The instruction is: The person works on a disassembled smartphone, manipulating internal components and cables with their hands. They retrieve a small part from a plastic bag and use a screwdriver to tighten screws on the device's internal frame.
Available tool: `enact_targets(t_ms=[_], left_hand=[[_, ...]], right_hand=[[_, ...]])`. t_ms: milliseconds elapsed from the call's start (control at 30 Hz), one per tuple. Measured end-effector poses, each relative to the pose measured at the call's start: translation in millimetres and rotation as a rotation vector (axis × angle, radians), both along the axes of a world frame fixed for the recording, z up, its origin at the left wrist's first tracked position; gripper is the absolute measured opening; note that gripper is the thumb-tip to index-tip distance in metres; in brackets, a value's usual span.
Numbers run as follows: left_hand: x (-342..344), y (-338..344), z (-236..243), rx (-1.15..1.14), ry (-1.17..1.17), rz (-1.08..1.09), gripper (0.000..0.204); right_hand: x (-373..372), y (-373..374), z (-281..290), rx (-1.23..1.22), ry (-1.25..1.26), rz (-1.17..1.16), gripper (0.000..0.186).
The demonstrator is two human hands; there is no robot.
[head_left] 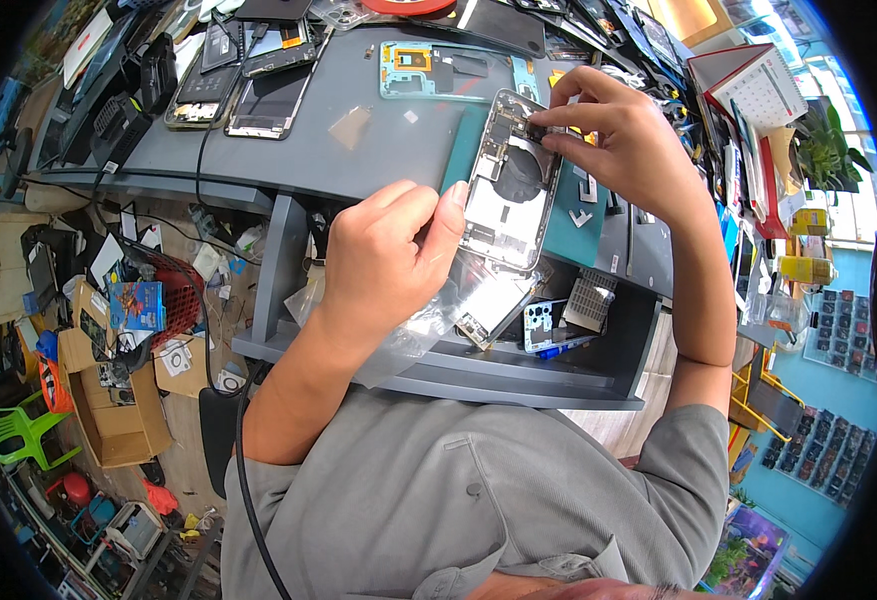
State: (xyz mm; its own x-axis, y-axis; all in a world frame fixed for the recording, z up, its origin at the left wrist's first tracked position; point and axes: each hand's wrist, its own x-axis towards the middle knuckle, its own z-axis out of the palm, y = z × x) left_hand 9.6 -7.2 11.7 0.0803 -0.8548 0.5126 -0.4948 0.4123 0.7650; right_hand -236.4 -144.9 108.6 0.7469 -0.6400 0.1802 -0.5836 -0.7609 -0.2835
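My left hand (388, 265) grips the lower left edge of an opened phone housing (510, 185), a silver frame with a round dark coil and small boards inside. It is held tilted above the front edge of the grey workbench (358, 150). My right hand (623, 140) pinches at a small dark part near the housing's top right corner, thumb and forefinger together. A clear plastic bag (438, 320) hangs under my left hand.
A teal mat (578, 215) and a teal phone frame (438, 70) lie on the bench. Several dismantled phones (258, 80) sit at the back left. A lower shelf (558, 330) holds phone parts. Cardboard boxes (118, 420) and a green chair (13, 430) stand on the floor at left.
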Motion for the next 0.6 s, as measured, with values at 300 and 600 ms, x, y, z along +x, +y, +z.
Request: enact_targets(t_ms=[300,600], left_hand=[[0.2,1.6,-4.5,0.041,0.005,-0.021,0.047],[3.0,6.0,4.4,0.537,0.19,-0.136,0.037]], right_hand=[[-10.0,-2.2,-2.2,0.052,-0.098,-0.076,0.021],[-29.9,-10.5,-20.4,0.105,-0.135,-0.276,0.028]])
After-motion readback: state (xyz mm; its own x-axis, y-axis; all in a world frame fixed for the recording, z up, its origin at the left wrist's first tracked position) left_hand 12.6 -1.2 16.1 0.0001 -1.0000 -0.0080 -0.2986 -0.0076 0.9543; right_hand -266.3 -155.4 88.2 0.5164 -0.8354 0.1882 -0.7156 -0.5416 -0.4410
